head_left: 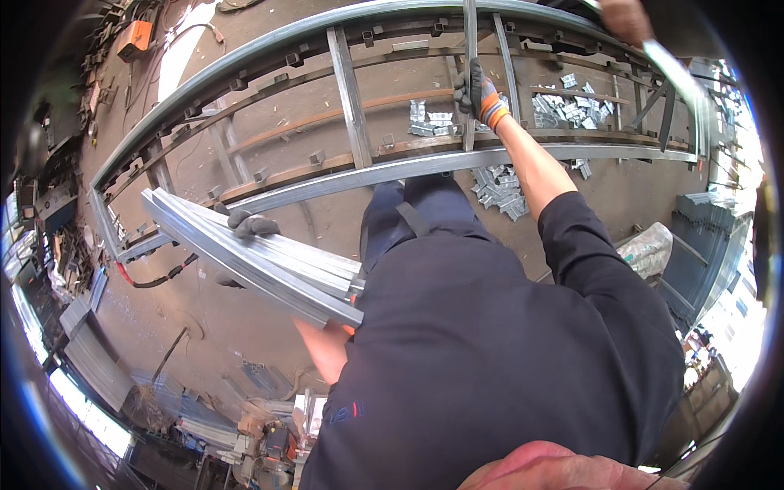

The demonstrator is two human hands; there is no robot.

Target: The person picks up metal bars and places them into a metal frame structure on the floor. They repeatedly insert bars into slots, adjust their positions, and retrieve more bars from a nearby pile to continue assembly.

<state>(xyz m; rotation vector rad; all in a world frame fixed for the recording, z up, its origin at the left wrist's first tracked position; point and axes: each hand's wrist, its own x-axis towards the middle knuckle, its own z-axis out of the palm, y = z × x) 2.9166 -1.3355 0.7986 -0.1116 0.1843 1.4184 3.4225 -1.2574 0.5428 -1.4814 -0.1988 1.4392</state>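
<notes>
Across the workshop floor [245, 188] lies the big item: a curved steel frame [269, 61], two long arched rails w/ cross bars between them, running from far left up over the top of view and down to the right. Bars stand at intervals; one wide flat bar [351, 98] sits left of centre, thinner ones to the right.

Next down in size, the bundle [253, 257] of long galvanised profiles, several stacked, slanting from upper left down toward the person's torso. Left hand [249, 222], dark glove, sits on top of the bundle approx mid-length, fingers curled over the upper edge and closed on it. Bundle's near end is against the body, far end pokes out over the frame's left corner.

Right arm reaches straight out, sleeve pushed up. Right hand [478, 94], grey glove w/ orange cuff, is wrapped round a thin upright bar [469, 33] of the frame, fingers shut tight on it, just above the lower rail.

Beyond that hand, small stuff: piles of short metal clips [563, 106] scattered on the floor inside the frame, more of them [498, 188] just below the rail near the forearm.

Top right, another person's hand [625, 18] holds a long strip [674, 69], well apart from the gloves.

Far left, orange box [135, 39] among clutter.
</notes>
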